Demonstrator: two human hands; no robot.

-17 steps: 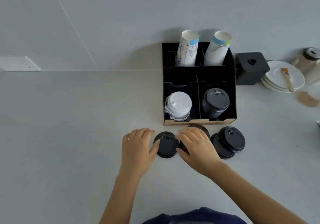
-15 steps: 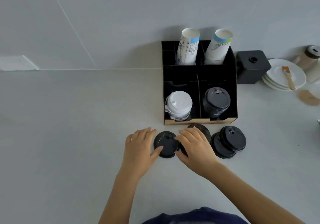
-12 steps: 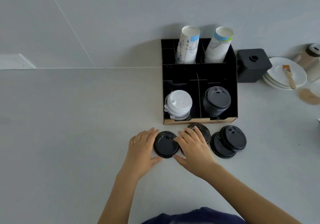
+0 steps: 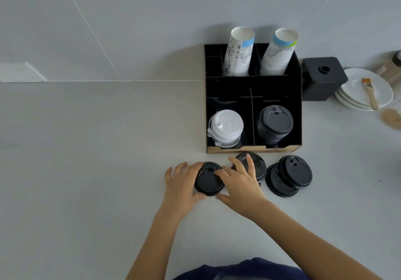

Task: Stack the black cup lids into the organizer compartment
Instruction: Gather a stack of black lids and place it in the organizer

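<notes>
A black organizer (image 4: pixel 297 106) stands at the back of the counter. Its front right compartment holds a stack of black lids (image 4: pixel 274 124); the front left one holds white lids (image 4: pixel 225 126). In front of it, a black lid (image 4: pixel 208 181) lies on the counter between my hands. My left hand (image 4: pixel 181 182) cups its left edge and my right hand (image 4: pixel 240 182) touches its right edge with fingers spread. A second black lid (image 4: pixel 259 164) is partly hidden under my right fingers. Two overlapping black lid piles (image 4: pixel 289 176) lie further right.
Two stacks of paper cups (image 4: pixel 238 52) lean in the organizer's rear slots. A black box (image 4: pixel 323 79) and a pile of white plates (image 4: pixel 355 93) with a brush (image 4: pixel 370 92) sit to the right. A wall socket (image 4: pixel 21 72) is at far left.
Both hands have closed in around the single black lid; my right hand slid left off the second lid, leaving more of that lid showing.
</notes>
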